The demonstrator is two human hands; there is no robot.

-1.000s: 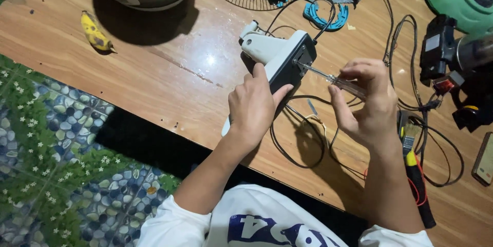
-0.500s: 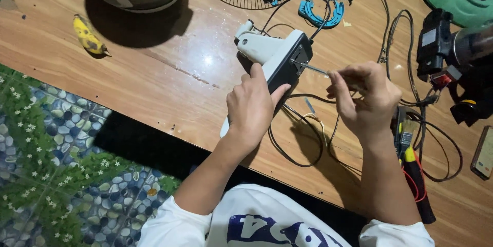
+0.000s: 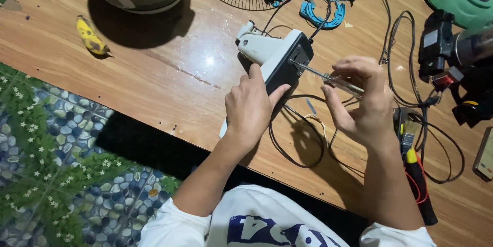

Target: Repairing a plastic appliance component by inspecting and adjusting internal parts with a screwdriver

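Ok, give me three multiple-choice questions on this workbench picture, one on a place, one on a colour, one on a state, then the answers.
1. Where does the banana lie?
A. far left of the table
B. under the right hand
C. in the wire fan guard

2. What colour is the cable coil?
A. red
B. blue
C. yellow

3. What does the right hand grip?
A. paintbrush
B. nothing
C. screwdriver

Answers: A, it lies alone by the left edge. B, the coil is blue. C, the tip meets the white housing steadied by the left hand.
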